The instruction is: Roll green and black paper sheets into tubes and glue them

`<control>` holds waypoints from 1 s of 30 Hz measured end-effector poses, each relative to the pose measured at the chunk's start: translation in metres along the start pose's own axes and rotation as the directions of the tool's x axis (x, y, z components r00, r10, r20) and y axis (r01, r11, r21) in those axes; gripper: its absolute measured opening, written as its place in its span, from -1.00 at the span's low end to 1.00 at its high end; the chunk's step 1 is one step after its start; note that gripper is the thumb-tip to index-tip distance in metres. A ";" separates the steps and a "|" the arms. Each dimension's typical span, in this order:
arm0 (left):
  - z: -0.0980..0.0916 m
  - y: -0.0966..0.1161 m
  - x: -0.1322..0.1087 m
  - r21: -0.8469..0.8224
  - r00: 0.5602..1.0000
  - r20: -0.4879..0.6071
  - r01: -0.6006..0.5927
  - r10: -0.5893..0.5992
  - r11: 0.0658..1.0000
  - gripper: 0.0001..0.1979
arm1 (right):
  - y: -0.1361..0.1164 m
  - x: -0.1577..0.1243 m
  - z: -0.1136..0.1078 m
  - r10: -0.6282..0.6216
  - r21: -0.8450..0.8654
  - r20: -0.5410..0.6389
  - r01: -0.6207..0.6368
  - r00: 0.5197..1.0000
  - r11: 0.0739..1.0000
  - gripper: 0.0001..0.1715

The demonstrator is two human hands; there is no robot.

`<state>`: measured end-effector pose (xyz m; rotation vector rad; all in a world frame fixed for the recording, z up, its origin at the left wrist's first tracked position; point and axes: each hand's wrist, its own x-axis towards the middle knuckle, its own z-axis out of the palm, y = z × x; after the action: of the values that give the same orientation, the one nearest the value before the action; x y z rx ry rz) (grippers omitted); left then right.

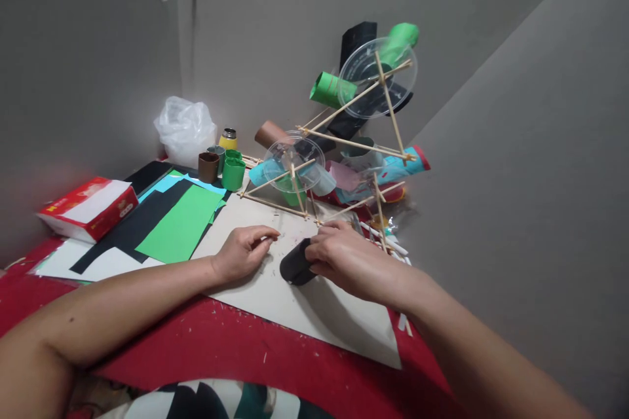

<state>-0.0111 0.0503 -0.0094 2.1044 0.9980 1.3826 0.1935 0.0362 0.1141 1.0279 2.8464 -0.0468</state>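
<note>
My right hand (pixel 339 252) is closed round one end of a black paper tube (pixel 296 263), which lies tilted just above or on the white board (pixel 344 324). To its left, my left hand (pixel 244 252) rests on the same board with thumb and fingers drawn together. Whether anything small is pinched there cannot be made out. Just beyond both hands stands a frame of wooden sticks (pixel 351 142) with clear plastic discs (pixel 378 101) and coloured paper tubes such as a green one (pixel 331 90) attached.
Green paper (pixel 181 226) and black paper lie at left beside a red tissue box (pixel 91 207). Several short tubes, including a brown one (pixel 209 168), stand behind, near a plastic bag (pixel 184 127) and yellow bottle (pixel 228 139). Red cloth (pixel 221 340) covers the table; walls enclose it.
</note>
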 end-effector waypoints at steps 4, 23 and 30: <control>0.002 -0.001 -0.003 0.031 0.996 0.051 -0.075 0.073 0.997 -0.74 | -0.003 0.013 0.000 0.000 -0.039 0.069 0.003 0.998 0.999 -0.83; -0.002 0.019 0.004 -0.443 0.926 -0.054 0.314 -0.375 0.839 -0.63 | 0.026 -0.024 0.054 0.751 0.969 -0.213 0.040 0.625 0.242 -0.75; 0.001 0.041 0.003 -0.618 0.855 0.230 0.498 -0.465 0.609 -0.57 | 0.014 -0.019 0.095 0.790 0.987 -0.104 0.161 0.604 0.007 -0.68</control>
<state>0.0043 0.0258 0.0198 1.2044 0.8021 1.1540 0.2263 0.0289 0.0216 2.4517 2.4702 -2.4289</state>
